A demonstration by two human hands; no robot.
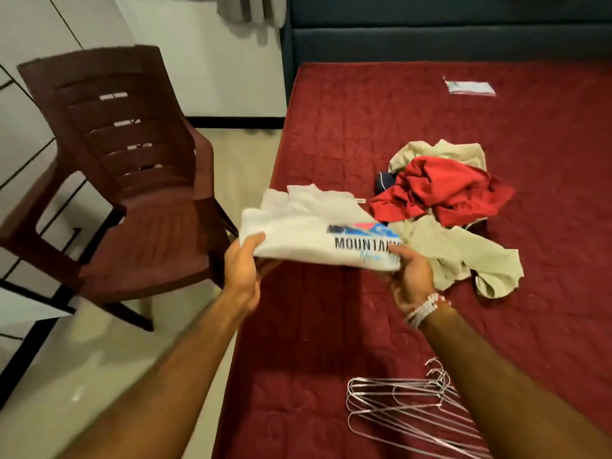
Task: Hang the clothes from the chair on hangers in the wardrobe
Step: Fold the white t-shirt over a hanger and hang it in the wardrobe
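Note:
A folded white T-shirt (308, 226) with a "MOUNTAIN" print hangs in the air above the left edge of the bed. My left hand (243, 263) grips its left end and my right hand (410, 276) grips its right end, thumbs on top. Behind it on the bed lies a loose heap of clothes: a red garment (443, 190) on top of beige ones (463, 256), with a dark piece (384, 182) showing at the left. Several wire hangers (407, 409) lie on the bed near my right forearm. The brown plastic chair (132, 193) stands at the left with nothing on its seat.
The red mattress (331, 326) fills the right side, with a dark blue headboard (447, 31) behind it. A small clear packet (470, 87) lies near the far end. White panelled doors (20, 111) run along the left, and pale floor (99, 376) lies between the chair and the bed.

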